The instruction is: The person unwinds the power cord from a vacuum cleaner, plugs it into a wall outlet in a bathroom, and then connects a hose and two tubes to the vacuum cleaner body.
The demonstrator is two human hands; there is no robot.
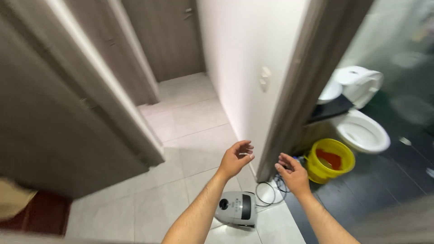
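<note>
Landmark: the grey door frame (294,90) is standing upright in the middle of the view, and every place below is being told from it.
Left hand: the left hand (236,159) is hovering in the air just left of the frame's lower part, palm turned toward the frame.
Left fingers: they are curling loosely inward with small gaps between them, pinching nothing and touching nothing.
Right hand: the right hand (294,174) is hanging just in front of the frame's foot, near the left hand but apart from it.
Right fingers: they are lying slightly spread and gently bent, empty, pointing toward the left hand.
Vacuum cleaner: a small grey canister vacuum cleaner (237,208) is sitting on the pale tiled floor (190,126) below and left of the frame's foot, under the left forearm.
Cord: a dark cord (266,192) is looping on the floor right at the frame's foot, between the vacuum cleaner and the right hand.
Bucket: a yellow bucket (330,159) with something red inside is standing just right of the frame, on darker flooring.
Toilet: a white toilet (361,131) is sitting right of the frame, beyond the bucket.
Wall switch: a white wall switch (264,77) is showing on the white wall just left of the frame.
</note>
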